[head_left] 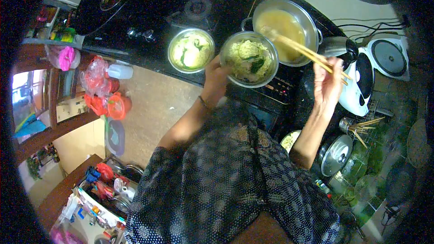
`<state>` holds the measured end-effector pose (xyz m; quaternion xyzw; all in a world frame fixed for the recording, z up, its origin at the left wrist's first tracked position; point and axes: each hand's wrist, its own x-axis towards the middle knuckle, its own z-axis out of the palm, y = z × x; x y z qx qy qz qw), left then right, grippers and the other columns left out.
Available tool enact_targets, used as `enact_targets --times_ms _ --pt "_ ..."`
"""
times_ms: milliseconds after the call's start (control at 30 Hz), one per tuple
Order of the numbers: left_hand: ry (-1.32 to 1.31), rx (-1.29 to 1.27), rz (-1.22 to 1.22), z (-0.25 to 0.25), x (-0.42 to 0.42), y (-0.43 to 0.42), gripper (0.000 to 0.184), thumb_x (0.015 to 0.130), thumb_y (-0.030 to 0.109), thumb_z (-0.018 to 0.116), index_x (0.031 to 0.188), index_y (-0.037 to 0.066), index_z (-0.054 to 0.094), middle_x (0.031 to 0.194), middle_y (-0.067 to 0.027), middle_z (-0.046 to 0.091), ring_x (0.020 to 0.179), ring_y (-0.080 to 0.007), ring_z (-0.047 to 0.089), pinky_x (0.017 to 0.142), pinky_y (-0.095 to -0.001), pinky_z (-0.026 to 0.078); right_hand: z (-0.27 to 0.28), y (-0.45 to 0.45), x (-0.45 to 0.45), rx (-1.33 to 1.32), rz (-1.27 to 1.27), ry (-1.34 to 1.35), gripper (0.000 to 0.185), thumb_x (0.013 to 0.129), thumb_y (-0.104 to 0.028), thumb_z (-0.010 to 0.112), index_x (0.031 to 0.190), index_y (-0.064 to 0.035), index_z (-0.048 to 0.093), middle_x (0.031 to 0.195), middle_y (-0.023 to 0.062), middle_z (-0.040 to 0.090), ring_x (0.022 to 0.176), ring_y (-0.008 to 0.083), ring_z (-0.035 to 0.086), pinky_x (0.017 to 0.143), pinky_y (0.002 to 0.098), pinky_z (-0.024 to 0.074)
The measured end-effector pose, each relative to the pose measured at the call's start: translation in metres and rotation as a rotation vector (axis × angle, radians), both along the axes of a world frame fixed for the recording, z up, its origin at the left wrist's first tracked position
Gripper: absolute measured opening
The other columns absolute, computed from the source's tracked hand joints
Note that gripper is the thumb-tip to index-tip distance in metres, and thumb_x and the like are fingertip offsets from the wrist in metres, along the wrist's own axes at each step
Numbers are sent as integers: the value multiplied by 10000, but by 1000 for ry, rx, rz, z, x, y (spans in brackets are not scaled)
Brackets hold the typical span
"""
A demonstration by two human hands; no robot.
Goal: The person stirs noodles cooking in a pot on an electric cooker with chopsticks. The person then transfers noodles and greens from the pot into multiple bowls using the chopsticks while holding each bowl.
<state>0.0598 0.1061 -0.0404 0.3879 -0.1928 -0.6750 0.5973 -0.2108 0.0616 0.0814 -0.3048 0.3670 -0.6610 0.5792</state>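
Note:
My left hand (216, 77) grips the near-left rim of a metal bowl (273, 70) that holds yellow noodles (251, 54) and dark green leaves. In my right hand (330, 79) is a pair of long wooden chopsticks (302, 50). Their tips reach over a two-handled pot (312, 22) with yellowish broth (280, 20) in it. Something pale and blurred is at the tips; I cannot make out what. The bowl is held against or just over the pot's near-left side. To its left stands a second metal bowl (171, 55) with noodles and greens.
A gas burner (197, 9) lies behind the bowls on the black stove (149, 0). At right are a rice cooker (355, 90) with its lid raised, a lidded pot (335, 156) and a holder of chopsticks (347, 124). Red bags (96, 79) and tubs stand at left.

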Motion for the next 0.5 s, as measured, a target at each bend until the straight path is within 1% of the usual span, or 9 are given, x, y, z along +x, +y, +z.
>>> enact_targets --times_ms 33,100,133,233,267,333,400,467,500 --pt "2 3 3 1 0 0 421 732 -46 476 1144 -21 559 1050 -91 621 937 -174 590 835 -293 469 0 1 6 68 30 154 216 933 -224 524 920 -9 543 885 111 610 865 248 654 729 339 587" --pt "-5 20 12 -3 -1 1 408 746 -46 484 1147 -21 558 1046 -91 622 934 -175 591 830 -295 473 -2 2 6 127 181 334 228 938 -237 514 938 -12 548 908 124 617 858 251 656 705 330 584" --pt "-13 35 22 -3 -2 1 396 759 -46 493 1149 -21 558 1043 -91 623 931 -177 591 825 -298 476 -6 2 2 115 132 381 232 945 -241 500 935 -14 549 919 136 621 859 255 657 694 327 581" --pt "-15 60 46 3 3 9 375 788 -45 529 1161 -23 548 1052 -94 618 930 -184 593 809 -300 486 -5 -6 -17 24 10 271 230 946 -245 498 928 -23 554 921 134 625 877 260 655 711 327 579" --pt "-16 60 45 1 6 11 375 788 -45 529 1161 -23 548 1052 -94 618 930 -184 593 809 -300 486 -7 -11 -21 19 -33 306 232 946 -248 500 933 -23 556 921 139 624 880 258 655 715 327 576" --pt "-157 120 6 -2 11 17 431 799 61 593 1214 -5 496 1116 -111 604 980 -226 607 843 -351 505 -26 -25 -28 55 -83 404 219 940 -248 513 968 -36 560 938 97 605 888 232 641 725 325 567" --pt "-150 114 20 0 10 21 427 805 54 582 1219 -8 493 1124 -116 601 990 -232 603 841 -351 508 -55 -41 -28 146 -98 416 206 935 -247 524 1004 -56 562 958 56 585 901 204 618 758 338 556" --pt "-142 107 40 -6 11 23 424 811 47 572 1223 -10 491 1133 -121 597 1000 -238 598 839 -351 512 -83 -52 -18 145 -72 401 211 932 -248 533 1010 -54 559 963 57 586 917 191 602 768 345 547" --pt "-377 -117 54 -19 11 26 420 816 26 552 1228 -15 485 1141 -124 593 1007 -237 596 839 -349 515 -94 -57 -11 164 -71 381 216 931 -251 536 1007 -50 558 964 57 585 922 186 596 766 342 545"
